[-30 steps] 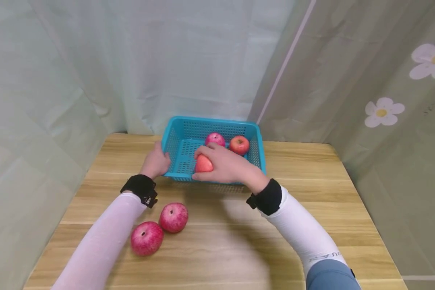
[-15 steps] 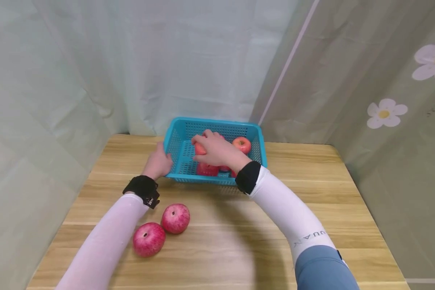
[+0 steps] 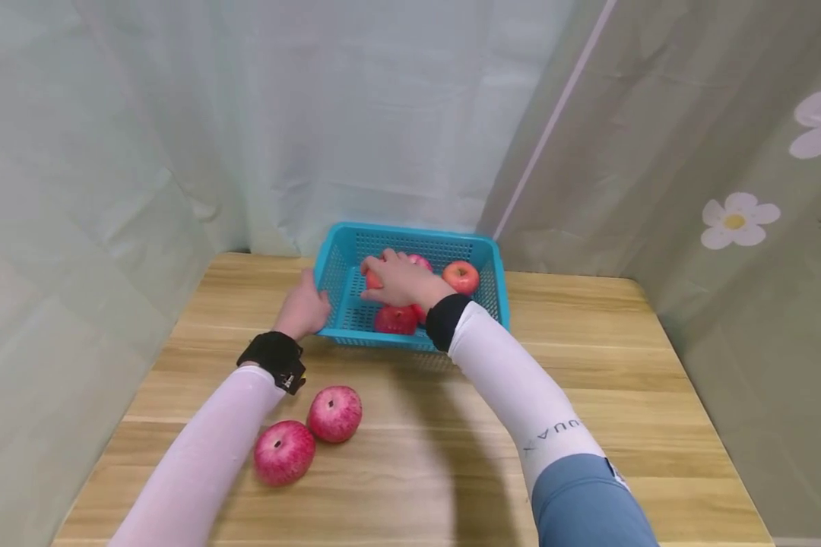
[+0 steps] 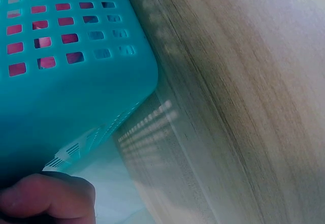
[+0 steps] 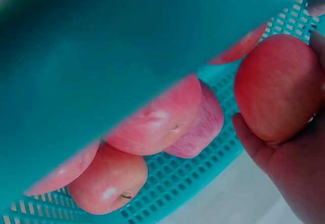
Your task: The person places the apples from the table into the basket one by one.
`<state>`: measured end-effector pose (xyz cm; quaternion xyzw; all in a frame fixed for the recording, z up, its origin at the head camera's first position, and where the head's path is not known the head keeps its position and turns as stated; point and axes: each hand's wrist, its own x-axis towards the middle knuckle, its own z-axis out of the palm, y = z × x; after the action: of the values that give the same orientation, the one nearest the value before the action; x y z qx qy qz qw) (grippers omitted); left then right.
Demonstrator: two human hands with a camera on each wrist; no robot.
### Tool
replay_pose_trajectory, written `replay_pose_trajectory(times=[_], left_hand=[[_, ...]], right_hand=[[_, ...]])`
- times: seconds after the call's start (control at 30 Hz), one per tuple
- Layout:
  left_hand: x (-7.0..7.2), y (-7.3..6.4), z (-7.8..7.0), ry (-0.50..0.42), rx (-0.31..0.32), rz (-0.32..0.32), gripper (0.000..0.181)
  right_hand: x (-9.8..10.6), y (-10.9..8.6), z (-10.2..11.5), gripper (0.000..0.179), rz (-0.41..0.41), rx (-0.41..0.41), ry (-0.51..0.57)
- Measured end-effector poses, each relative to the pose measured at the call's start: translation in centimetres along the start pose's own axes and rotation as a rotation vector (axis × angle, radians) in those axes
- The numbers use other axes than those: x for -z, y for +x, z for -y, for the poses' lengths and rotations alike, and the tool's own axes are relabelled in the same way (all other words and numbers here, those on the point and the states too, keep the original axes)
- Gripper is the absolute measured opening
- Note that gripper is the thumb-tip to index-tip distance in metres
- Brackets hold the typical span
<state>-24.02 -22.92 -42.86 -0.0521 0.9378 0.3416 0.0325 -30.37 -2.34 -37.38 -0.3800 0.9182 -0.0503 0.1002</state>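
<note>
A blue perforated plastic basket [image 3: 410,230] stands near the table's back edge. My left hand [image 3: 304,308] grips its left rim; the left wrist view shows curled fingers [image 4: 56,198] by the basket's wall. Inside the basket, my right hand [image 3: 400,281] holds a red apple [image 5: 277,87], fingers and thumb around it. Several other apples lie there: a dark red one [image 3: 395,320] at the front, a lighter one [image 3: 461,277] on the right and a pink one [image 3: 420,261] at the back. My right hand and wrist partly cover the rest.
Two pinkish-red apples, a nearer one [image 3: 283,453] and a farther one [image 3: 335,414], sit on the wooden table [image 3: 602,395] beside my left forearm. A pale curtain [image 3: 383,114] hangs behind the basket and along the sides.
My right hand has carried its apple from over the basket's front toward the back left, lower inside. The front apples have come into view. My left hand keeps its grip on the rim.
</note>
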Motion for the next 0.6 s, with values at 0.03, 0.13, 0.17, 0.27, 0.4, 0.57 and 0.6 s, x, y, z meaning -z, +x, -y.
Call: replay_pose_trajectory(times=[0.03, 0.13, 0.17, 0.27, 0.4, 0.57, 0.6], left_hand=[[0.0, -0.1, 0.0, 0.003, 0.001, 0.002, 0.053], [0.2, -0.2, 0.0, 0.016, 0.011, 0.002, 0.054], [0.2, -0.3, 0.0, 0.018, 0.014, 0.003, 0.054], [0.4, -0.5, 0.0, 0.019, 0.023, 0.005, 0.054], [0.6, -0.6, 0.1, 0.007, 0.023, 0.005, 0.054], [0.3, -0.5, 0.2, 0.004, 0.012, -0.011, 0.054], [0.2, -0.4, 0.3, 0.009, 0.010, -0.013, 0.054]], right_hand=[[0.0, 0.1, 0.1, 0.056, 0.010, 0.005, 0.001], [0.3, 0.4, 0.6, 0.054, 0.035, 0.013, -0.004], [0.4, 0.6, 0.8, 0.053, 0.043, 0.014, -0.006], [0.6, 0.9, 1.6, 0.049, 0.075, -0.003, -0.015], [1.1, 1.7, 2.2, 0.052, 0.133, -0.076, -0.014], [1.5, 2.5, 2.4, 0.056, 0.172, -0.142, -0.019], [1.5, 2.5, 2.4, 0.056, 0.178, -0.149, -0.014]])
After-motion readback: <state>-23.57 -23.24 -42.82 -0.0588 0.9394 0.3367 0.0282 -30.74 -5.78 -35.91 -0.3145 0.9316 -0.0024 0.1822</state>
